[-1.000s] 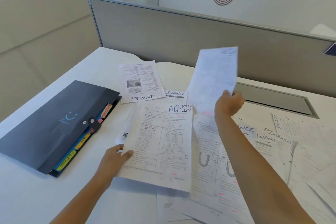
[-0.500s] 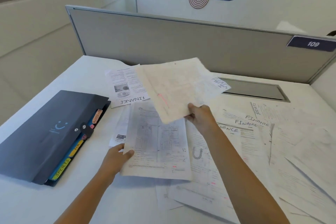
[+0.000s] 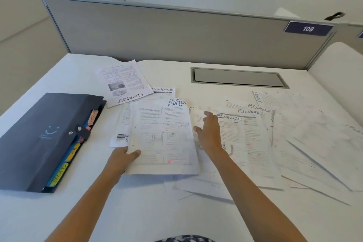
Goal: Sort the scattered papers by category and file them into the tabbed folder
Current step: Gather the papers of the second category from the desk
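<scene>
My left hand (image 3: 122, 158) grips the lower left corner of a small stack of printed sheets (image 3: 163, 139), the lower ones headed ADMIN. My right hand (image 3: 209, 133) is empty, fingers spread, resting just right of that stack on the scattered papers. A dark tabbed folder (image 3: 39, 137) lies shut at the left, with coloured tabs reading SPORTS, HR and ADMIN showing along its right edge. Sheets headed FINANCE (image 3: 241, 139) overlap to the right. Another FINANCE sheet (image 3: 123, 82) lies upside down behind the stack.
More loose papers (image 3: 318, 143), some marked SPORTS, cover the right side of the white desk (image 3: 137, 208). A grey cable hatch (image 3: 238, 77) sits in the desk at the back. A grey partition (image 3: 176, 33) with a 109 sign closes off the far edge.
My right hand has laid the sheet it held up onto the ADMIN stack and let go, now open beside it. My left hand still holds the stack's corner.
</scene>
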A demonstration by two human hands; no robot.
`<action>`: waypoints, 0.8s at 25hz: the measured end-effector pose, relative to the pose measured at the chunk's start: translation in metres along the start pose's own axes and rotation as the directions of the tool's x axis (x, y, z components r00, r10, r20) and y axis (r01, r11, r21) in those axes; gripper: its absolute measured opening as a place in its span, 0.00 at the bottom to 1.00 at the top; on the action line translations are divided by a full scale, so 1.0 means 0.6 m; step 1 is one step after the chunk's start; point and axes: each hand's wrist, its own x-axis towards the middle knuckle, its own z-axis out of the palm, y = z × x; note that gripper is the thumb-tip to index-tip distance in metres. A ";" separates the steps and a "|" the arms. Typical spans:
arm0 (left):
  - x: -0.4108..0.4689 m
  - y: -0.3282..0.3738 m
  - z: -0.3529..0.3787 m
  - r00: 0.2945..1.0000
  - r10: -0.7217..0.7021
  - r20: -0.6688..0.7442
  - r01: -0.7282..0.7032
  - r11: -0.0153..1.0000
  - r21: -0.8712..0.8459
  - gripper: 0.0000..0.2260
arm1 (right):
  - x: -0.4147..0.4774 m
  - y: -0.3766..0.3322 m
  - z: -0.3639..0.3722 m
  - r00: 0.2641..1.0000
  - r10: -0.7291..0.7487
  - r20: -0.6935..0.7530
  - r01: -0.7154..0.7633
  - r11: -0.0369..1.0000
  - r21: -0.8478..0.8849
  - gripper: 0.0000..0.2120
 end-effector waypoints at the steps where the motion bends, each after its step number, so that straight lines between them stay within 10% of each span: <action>1: 0.003 -0.001 0.002 0.999 0.042 -0.027 -0.040 0.998 0.053 0.11 | 0.001 0.013 -0.016 0.999 -0.008 -0.052 0.007 1.000 -0.014 0.25; 5: 0.001 0.008 0.011 0.986 0.139 -0.089 -0.138 0.990 0.019 0.12 | -0.004 0.112 -0.108 0.936 0.146 -0.321 -0.199 0.970 -0.139 0.19; 10: -0.013 0.022 0.037 0.986 0.161 -0.032 -0.164 0.976 -0.144 0.11 | -0.046 0.229 -0.186 0.732 0.601 -0.321 -0.681 0.627 -0.379 0.34; 20: -0.024 0.029 0.072 0.976 0.200 0.080 -0.191 0.975 -0.112 0.11 | -0.095 0.230 -0.120 0.974 0.212 0.082 -0.157 0.889 -0.431 0.28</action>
